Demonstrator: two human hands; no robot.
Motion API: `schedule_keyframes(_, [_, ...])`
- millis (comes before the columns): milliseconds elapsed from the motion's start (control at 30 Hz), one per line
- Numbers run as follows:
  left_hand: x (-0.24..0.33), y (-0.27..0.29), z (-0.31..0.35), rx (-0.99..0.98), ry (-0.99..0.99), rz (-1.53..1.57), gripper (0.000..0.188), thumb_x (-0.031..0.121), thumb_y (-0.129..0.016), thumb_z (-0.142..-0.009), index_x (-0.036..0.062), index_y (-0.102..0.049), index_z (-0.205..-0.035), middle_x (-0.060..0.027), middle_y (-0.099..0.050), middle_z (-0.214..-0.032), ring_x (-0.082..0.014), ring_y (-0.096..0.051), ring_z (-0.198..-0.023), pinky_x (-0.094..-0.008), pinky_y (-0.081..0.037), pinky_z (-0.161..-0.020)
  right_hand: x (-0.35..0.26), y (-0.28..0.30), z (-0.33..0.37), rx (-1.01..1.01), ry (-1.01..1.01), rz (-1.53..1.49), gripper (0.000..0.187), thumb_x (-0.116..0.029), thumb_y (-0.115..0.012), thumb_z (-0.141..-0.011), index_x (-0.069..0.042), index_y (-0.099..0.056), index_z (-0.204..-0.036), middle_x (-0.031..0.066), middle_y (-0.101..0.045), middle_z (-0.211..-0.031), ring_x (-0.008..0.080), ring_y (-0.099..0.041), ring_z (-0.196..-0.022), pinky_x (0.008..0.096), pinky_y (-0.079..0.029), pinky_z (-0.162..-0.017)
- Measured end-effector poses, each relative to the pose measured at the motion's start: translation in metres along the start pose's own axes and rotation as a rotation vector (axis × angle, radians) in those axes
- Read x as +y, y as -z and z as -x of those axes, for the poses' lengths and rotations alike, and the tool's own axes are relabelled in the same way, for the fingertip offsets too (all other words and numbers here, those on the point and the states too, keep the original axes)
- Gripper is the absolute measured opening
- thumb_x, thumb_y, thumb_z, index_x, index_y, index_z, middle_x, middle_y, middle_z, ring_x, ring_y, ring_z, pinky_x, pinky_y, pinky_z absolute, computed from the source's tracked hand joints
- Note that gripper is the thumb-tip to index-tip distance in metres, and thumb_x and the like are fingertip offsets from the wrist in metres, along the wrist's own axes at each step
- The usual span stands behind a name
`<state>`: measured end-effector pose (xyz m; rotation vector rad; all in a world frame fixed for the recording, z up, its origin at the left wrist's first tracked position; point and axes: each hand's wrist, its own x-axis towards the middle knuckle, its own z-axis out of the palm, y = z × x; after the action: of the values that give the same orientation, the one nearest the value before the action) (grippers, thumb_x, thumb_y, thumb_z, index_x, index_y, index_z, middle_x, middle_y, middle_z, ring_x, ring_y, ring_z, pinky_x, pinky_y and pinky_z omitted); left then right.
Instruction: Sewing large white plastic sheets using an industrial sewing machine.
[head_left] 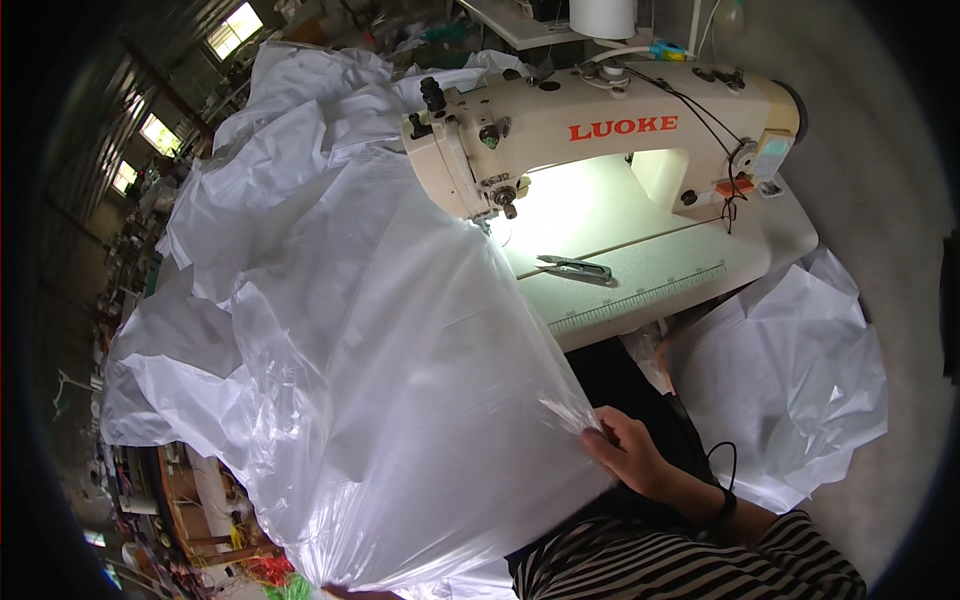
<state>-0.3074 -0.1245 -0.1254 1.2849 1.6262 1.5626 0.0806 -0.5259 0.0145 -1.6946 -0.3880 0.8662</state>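
A large white translucent plastic sheet [430, 370] spreads from the sewing machine [600, 130] toward me, one edge under the needle area. My right hand [630, 450] pinches the sheet's right edge, and creases fan out from the fingers. At the bottom edge of the view only a sliver of my left hand [355, 594] shows; the sheet is gathered tightly there, stretched between that hand and the machine. Thread snips [578, 270] lie on the machine's lit bed [640, 285], away from both hands.
More white sheeting [290, 130] is heaped left of and behind the machine. Another white sheet [790, 380] hangs at the right, below the bed. A white thread cone [603, 18] stands behind the machine. At lower left is a wooden frame [215, 540] with colourful scraps beside it.
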Motion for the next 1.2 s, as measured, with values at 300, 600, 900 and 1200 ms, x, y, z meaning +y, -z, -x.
schedule_keyframes(300, [0.045, -0.044, -0.026, 0.073, -0.038, 0.017, 0.048, 0.034, -0.054, -0.101, 0.0027, -0.051, -0.138, -0.0198, -0.055, -0.137, -0.0322, -0.058, -0.120, -0.0457, -0.046, -0.104, -0.002, -0.025, -0.008, 0.080, 0.437, 0.810, 0.072, -0.002, -0.065, -0.078, 0.009, -0.036, -0.144, 0.0063, -0.056, -0.057, 0.0247, -0.060, -0.047, 0.0331, -0.048, -0.045])
schedule_keyframes(600, [0.151, -0.082, -0.077, 0.136, -0.125, 0.081, 0.047, 0.033, -0.054, -0.101, 0.0024, -0.052, -0.137, -0.0196, -0.056, -0.137, -0.0320, -0.058, -0.119, -0.0455, -0.045, -0.105, -0.039, -0.016, -0.084, 0.299, 0.501, 1.055, 0.064, -0.005, -0.064, -0.079, 0.008, -0.043, -0.137, 0.0056, -0.058, -0.057, 0.0233, -0.062, -0.050, 0.0345, -0.047, -0.044])
schedule_keyframes(900, [0.225, -0.128, 0.000, -0.459, 0.015, 0.167, 0.063, 0.049, -0.041, -0.101, 0.0061, -0.042, -0.146, -0.0208, -0.052, -0.141, -0.0326, -0.056, -0.124, -0.0479, -0.036, -0.113, -0.066, 0.004, -0.165, 0.316, 0.403, 1.038, 0.040, -0.006, -0.059, -0.084, 0.004, -0.055, -0.123, 0.0145, -0.068, -0.070, 0.0304, -0.071, -0.066, 0.0387, -0.054, -0.055])
schedule_keyframes(1200, [0.248, -0.067, 0.012, -0.716, -0.105, -0.472, 0.073, 0.062, -0.036, -0.100, 0.0073, -0.044, -0.148, -0.0212, -0.068, -0.120, -0.0303, -0.069, -0.100, -0.0417, -0.057, -0.084, -0.054, 0.021, -0.138, 0.057, 0.293, -0.412, 0.073, -0.022, -0.074, -0.089, 0.003, -0.037, -0.147, 0.0095, -0.064, -0.095, 0.0114, -0.062, -0.085, 0.0299, -0.053, -0.072])
